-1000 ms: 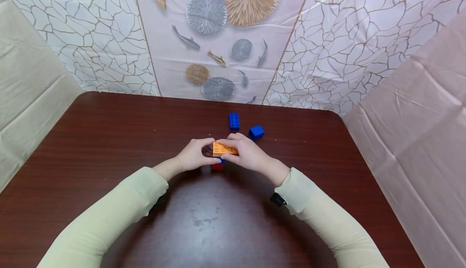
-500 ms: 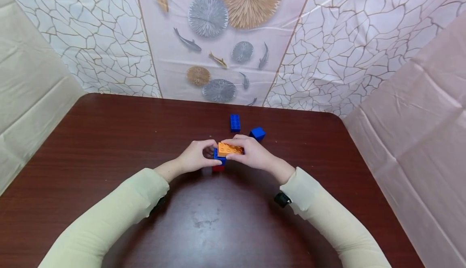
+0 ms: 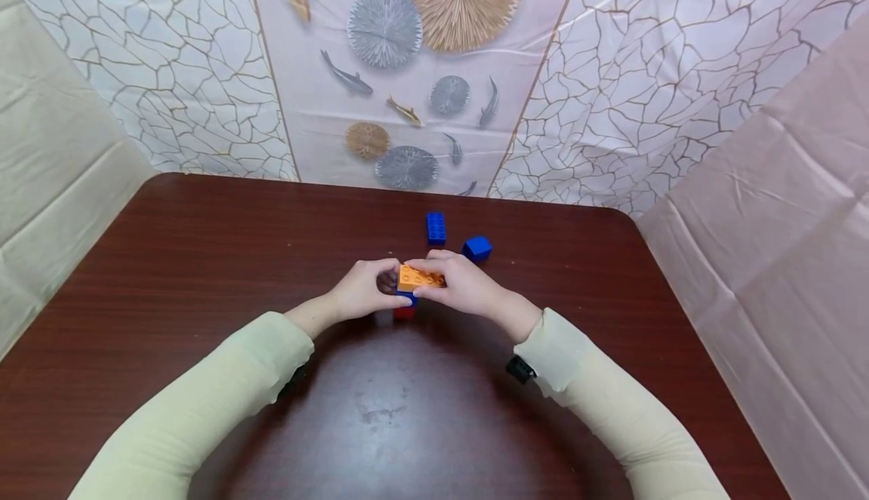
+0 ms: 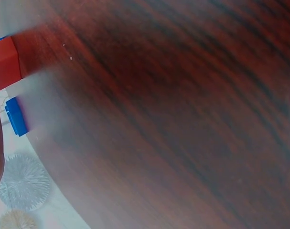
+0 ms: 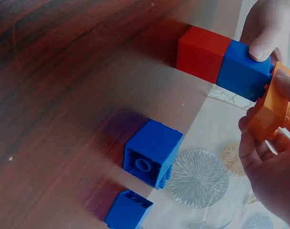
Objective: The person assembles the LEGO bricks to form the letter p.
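A red toy building brick [image 5: 202, 53] stands on the table with a blue brick [image 5: 241, 71] stacked on it. My left hand [image 3: 358, 289] grips the blue brick, its thumb pressed on the near side. An orange brick [image 3: 409, 279], studs up, is pinched between the thumb and fingers of my right hand [image 3: 470, 286]. In the right wrist view the orange brick lies right at the blue brick's studs, reaching out past it toward the right hand. The left wrist view catches the red brick [image 4: 5, 65] at its left edge.
Beyond the right hand a blue brick [image 3: 437, 228] lies studs up. Close to it another blue brick [image 3: 477, 248] lies on its side, its hollow underside showing in the right wrist view. Patterned cloth [image 3: 407, 93] hangs behind the dark wooden table [image 3: 204, 259].
The orange brick in my right hand shifted right, baring part of the blue brick's top, then came back left over it. My left hand has kept its grip on the blue brick.
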`<state>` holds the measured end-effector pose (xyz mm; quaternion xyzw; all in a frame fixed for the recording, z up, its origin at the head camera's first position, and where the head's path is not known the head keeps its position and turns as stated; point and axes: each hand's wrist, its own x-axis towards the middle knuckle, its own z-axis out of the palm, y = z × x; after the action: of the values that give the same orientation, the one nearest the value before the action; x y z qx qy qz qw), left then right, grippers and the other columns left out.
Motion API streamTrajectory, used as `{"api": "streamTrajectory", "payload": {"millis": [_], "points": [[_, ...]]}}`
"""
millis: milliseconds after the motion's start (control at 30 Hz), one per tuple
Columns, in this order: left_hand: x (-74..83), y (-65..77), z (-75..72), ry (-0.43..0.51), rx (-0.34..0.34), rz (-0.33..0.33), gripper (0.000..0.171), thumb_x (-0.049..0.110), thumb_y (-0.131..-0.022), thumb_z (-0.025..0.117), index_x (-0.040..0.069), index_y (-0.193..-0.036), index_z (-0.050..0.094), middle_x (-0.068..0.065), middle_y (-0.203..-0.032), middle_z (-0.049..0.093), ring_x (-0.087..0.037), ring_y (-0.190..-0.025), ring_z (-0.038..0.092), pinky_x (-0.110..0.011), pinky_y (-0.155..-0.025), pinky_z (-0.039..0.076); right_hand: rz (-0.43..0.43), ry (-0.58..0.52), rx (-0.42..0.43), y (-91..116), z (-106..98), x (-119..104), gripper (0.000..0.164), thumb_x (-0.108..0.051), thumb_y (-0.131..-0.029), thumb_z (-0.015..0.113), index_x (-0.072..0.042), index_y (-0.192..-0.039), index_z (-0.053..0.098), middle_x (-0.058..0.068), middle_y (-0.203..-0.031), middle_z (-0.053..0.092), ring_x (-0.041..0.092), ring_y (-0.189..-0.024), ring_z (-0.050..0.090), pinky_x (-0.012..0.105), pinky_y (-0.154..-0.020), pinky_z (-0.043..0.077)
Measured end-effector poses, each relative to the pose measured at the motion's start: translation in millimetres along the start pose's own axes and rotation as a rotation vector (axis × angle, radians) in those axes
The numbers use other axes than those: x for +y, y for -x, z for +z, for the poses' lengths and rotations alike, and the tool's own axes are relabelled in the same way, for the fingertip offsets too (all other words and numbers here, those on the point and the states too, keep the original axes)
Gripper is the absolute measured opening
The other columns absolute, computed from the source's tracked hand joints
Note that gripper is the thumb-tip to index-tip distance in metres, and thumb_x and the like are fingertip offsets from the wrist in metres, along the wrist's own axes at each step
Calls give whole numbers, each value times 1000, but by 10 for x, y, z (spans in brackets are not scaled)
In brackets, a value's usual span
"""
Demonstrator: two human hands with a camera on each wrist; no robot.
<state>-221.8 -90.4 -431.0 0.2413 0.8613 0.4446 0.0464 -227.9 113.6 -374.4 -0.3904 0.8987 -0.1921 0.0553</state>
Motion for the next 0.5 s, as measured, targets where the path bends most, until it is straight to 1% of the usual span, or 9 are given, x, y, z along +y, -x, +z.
{"api": "streamTrajectory", "payload": {"millis": [167, 333, 400, 500], "points": [[-3, -1, -13, -11, 2, 4, 31, 24, -76, 78, 10, -94, 58, -3, -89, 66, -12, -79, 61, -24, -74, 55, 15, 20, -24, -37, -33, -53, 47, -28, -84, 69, -12, -127, 58, 3, -90, 57, 14, -82, 49, 22, -70, 45], [0, 5, -18, -8, 0, 0, 30, 24, -76, 78, 11, -93, 58, -3, -90, 67, -12, -80, 62, -24, -74, 55, 3, 63, 2, -43, 14, -39, 46, -28, -84, 69, -11, -126, 59, 4, -95, 58, 15, -87, 50, 25, -75, 47], [-2, 5, -13, -3, 2, 7, 30, 24, -75, 79, 11, -92, 58, -3, -89, 67, -11, -80, 62, -24, -74, 55, -6, 54, 22, -39, 38, -20, 44, -28, -84, 70, -11, -123, 60, 4, -98, 60, 15, -89, 50, 26, -77, 48], [-1, 4, 1, 9, 3, 18, 29, 24, -75, 79, 11, -91, 58, -3, -88, 67, -11, -79, 62, -24, -73, 55, -3, 0, 33, -37, 52, 6, 43, -31, -82, 71, -12, -119, 62, 3, -102, 61, 16, -94, 51, 29, -81, 48]]}}
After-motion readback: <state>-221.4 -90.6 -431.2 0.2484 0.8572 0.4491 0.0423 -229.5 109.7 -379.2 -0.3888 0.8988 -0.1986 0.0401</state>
